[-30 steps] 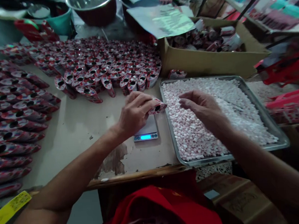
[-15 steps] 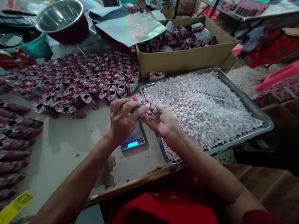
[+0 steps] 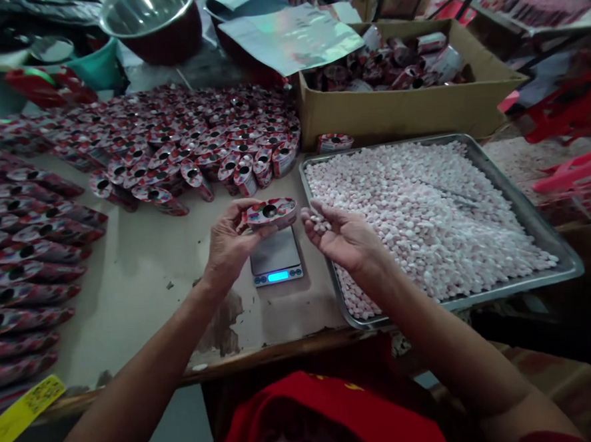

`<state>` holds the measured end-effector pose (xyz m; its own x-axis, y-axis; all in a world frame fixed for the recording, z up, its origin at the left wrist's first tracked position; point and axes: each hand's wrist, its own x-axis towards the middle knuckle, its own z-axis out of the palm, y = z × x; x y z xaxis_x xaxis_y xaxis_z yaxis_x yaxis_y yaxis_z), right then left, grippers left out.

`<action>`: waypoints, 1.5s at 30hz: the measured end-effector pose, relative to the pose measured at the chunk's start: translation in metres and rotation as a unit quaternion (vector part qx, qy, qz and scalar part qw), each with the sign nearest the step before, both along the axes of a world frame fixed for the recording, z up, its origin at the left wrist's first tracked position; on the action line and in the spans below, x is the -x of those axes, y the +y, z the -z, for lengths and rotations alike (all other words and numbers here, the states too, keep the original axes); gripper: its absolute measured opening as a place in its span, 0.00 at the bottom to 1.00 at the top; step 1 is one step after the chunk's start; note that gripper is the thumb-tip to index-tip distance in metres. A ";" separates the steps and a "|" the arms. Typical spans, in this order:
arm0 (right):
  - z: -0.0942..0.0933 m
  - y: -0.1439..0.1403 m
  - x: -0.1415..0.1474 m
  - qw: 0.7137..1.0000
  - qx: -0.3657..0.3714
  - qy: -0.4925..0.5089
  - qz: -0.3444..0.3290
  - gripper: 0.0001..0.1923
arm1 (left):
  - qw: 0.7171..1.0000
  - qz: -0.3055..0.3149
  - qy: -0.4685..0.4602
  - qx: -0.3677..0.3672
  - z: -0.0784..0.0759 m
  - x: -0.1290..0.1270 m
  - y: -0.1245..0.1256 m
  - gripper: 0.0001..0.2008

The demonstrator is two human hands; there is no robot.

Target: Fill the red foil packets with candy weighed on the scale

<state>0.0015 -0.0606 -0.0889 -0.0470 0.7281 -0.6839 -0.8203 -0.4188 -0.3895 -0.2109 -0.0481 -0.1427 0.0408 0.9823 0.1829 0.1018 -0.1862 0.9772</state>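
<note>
Beige tabletop (image 3: 143,270) takes up most of the head view, its front edge chipped and worn just below the scale. Bare surface is left only in the middle, from that edge up to the hands; red pouches (image 3: 170,132) cover the far part in a dense field too many to count, and further rows of pouches (image 3: 22,251) lie along the left side out to the frame edge. One cardboard box (image 3: 409,111) sits at the far right, filled with more red packets, its front wall just beside the far rim of one metal tray (image 3: 541,226). The tray overhangs the table's front edge at its near corner and holds a thick layer of small pink-white candies (image 3: 425,213), uncountable. One steel bowl (image 3: 147,16) and one teal tub (image 3: 98,59) stand at the back. One small digital scale (image 3: 276,257), display lit blue, lies between the two hands, its platform bare. The left hand (image 3: 229,242) pinches one open red pouch (image 3: 271,212) by thumb and fingertips, holding it just above the scale with its mouth facing up. The right hand (image 3: 344,238) is cupped palm up, half open, over the tray's near-left rim, with a few candies lying on its fingers, close beside the pouch.
</note>
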 end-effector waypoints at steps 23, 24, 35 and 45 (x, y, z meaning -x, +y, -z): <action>-0.018 0.015 0.004 0.940 -0.074 -0.218 -0.252 0.15 | 0.898 -0.163 0.383 -0.146 -0.062 0.096 -0.081 0.13; -0.019 0.016 0.004 0.937 -0.082 -0.221 -0.258 0.13 | 0.891 -0.167 0.392 -0.156 -0.066 0.094 -0.081 0.14; -0.033 0.022 0.000 0.863 -0.187 -0.280 -0.378 0.06 | 0.909 -0.130 0.374 -0.130 -0.061 0.078 -0.071 0.15; -0.031 0.019 0.024 0.639 -0.363 -0.458 -0.500 0.11 | 0.926 -0.061 0.361 -0.097 -0.034 0.068 -0.069 0.29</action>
<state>-0.0224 -0.0418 -0.0577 -0.5590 0.7884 -0.2568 0.4274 0.0085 -0.9040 -0.2787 -0.1173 -0.1089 0.1125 0.9394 0.3239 0.7465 -0.2950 0.5964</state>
